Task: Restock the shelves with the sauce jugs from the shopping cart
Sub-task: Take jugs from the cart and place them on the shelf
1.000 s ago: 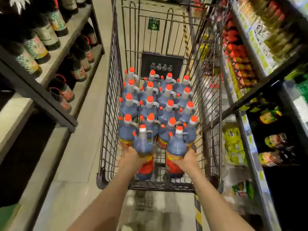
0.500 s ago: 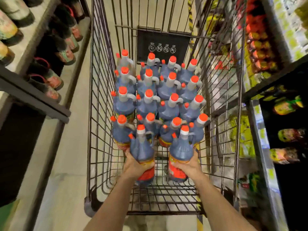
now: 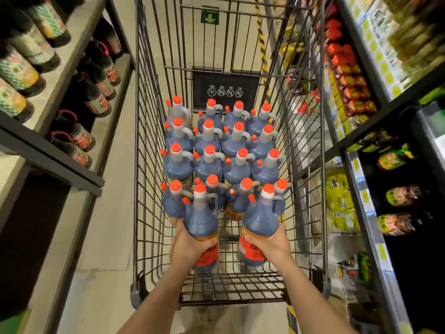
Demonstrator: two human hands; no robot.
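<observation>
A wire shopping cart fills the middle of the head view. Several dark sauce jugs with orange caps stand packed in its far half. My left hand grips one jug round its body, lifted above the cart floor. My right hand grips a second jug the same way, beside the first. Both held jugs carry red-orange labels and lean slightly toward me.
Shelves on the left hold dark bottles with checked labels. On the right, shelves carry red packets, yellow bags and dark bottles. The aisle floor runs between the left shelf and the cart.
Both hands have raised their jugs higher out of the cart's near end. The camera has moved closer over the cart.
</observation>
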